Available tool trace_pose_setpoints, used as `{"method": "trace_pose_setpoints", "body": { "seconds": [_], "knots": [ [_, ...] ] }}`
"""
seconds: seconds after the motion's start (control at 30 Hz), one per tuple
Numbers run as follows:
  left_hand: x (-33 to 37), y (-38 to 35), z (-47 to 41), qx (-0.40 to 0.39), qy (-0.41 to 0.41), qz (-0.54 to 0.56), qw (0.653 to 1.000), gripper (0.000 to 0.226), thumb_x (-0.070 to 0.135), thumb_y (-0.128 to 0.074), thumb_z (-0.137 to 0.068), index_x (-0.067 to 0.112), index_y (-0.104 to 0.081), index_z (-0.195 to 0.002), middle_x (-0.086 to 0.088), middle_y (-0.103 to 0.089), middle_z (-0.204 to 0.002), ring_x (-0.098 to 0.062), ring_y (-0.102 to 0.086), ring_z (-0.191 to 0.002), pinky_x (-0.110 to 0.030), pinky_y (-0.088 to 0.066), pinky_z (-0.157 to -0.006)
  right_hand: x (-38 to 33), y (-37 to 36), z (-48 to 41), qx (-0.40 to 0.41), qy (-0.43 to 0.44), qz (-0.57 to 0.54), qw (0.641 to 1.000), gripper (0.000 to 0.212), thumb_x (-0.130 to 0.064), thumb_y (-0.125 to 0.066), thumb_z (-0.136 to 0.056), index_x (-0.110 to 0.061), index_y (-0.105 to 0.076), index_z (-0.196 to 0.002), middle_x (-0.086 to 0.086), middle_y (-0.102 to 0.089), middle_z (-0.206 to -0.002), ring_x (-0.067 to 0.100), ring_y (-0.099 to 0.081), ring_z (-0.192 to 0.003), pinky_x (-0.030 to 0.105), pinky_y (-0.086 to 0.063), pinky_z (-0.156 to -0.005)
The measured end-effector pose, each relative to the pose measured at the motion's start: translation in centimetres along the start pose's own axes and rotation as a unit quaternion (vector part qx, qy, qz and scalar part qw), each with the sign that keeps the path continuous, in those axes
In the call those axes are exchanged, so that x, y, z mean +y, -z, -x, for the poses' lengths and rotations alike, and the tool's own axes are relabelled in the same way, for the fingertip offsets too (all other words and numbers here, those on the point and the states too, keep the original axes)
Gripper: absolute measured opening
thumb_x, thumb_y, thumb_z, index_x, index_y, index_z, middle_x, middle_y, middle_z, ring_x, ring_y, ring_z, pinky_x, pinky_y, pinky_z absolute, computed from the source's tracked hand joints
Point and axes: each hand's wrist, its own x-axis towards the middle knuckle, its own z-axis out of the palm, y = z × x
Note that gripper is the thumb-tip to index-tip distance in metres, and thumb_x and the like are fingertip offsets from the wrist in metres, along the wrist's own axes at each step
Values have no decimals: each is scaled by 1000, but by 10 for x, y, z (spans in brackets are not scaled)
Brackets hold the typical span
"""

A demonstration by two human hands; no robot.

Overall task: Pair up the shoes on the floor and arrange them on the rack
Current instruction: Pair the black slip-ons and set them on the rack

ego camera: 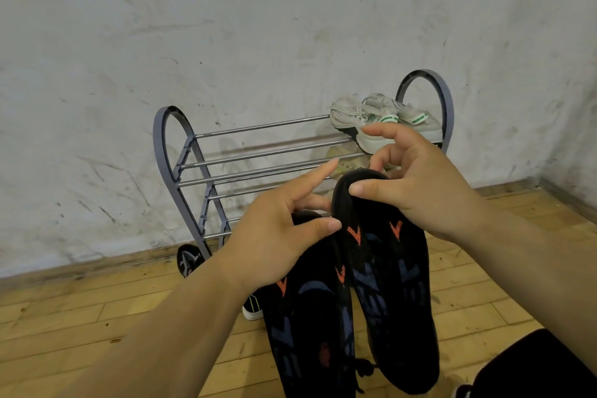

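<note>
Two black shoes are held up side by side in front of the rack [168, 152], their soles, marked with orange arrows and blue patterns, turned toward the camera. The left black shoe [310, 317] is held at its upper end by the left hand [277, 236]; the grip is clamped on it, with the thumb laid across the sole and the index finger stretched out toward the rack. The right black shoe [394, 300] is held slightly higher by the right hand [429, 191], whose grip is clamped on its upper end, thumb pressed on the sole edge. The two shoes touch along their inner sides. A pair of white sneakers [361, 119] is seen on the right of the rack's top shelf, and a beige shoe [345, 165] is partly hidden on a lower shelf. On the wooden floor [97, 317], a black sneaker [189, 260] lies by the rack's left foot, and a white-soled shoe [253, 307] is seen behind the left forearm.
</note>
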Motion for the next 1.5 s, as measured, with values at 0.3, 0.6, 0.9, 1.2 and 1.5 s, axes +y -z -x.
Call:
{"method": "trace_pose_setpoints", "body": {
  "seconds": [0.3, 0.6, 0.9, 1.2, 1.5],
  "knots": [
    [9, -2, 5, -5, -9, 11, 1000, 65, 11, -73, -95, 54, -52, -140, 8, -80, -102, -2, -71, -107, -39, -49, -109, -1, 2, 1, -41, -32, -17, 999, 80, -17, -91, -72, -43, -52, -137, -6, -63, -87, 16, -60, -65, 34, -52, -62],
    [14, 5, -2, 93, -46, -10, 995, 61, 14, -74, -94, 58, -59, -133, 5, -75, -88, -8, -73, -92, -30, -54, -92, -4, 11, 0, -104, -30, 10, 994, 77, -41, -76, -78, -46, -42, -146, -6, -73, -115, 8, -72, -106, 30, -57, -90],
    [3, 47, -3, 200, 2, 51, 978, 61, 6, -70, -96, 38, -55, -146, 3, -81, -90, -14, -77, -90, -37, -60, -93, 2, 5, 7, -195, 6, 75, 978, 81, -9, -59, -102, -55, -18, -154, -36, -51, -144, -14, -43, -136, 10, -34, -112],
    [-15, 61, -6, 270, 46, 55, 960, 64, 25, -69, -98, 51, -42, -150, 5, -75, -101, -11, -71, -104, -47, -50, -109, 14, 4, 2, -109, -11, 207, 972, 51, -22, -55, -105, -58, -51, -141, -30, -51, -146, -10, -42, -137, 17, -31, -114],
    [-5, 47, -7, 259, 22, 99, 961, 57, 22, -70, -97, 55, -48, -138, 4, -77, -95, -17, -72, -107, -51, -47, -111, 4, -18, 9, -136, -11, 158, 978, 46, -37, -54, -104, -56, -47, -145, -34, -46, -146, -17, -37, -136, 5, -28, -105]
  ]
}}
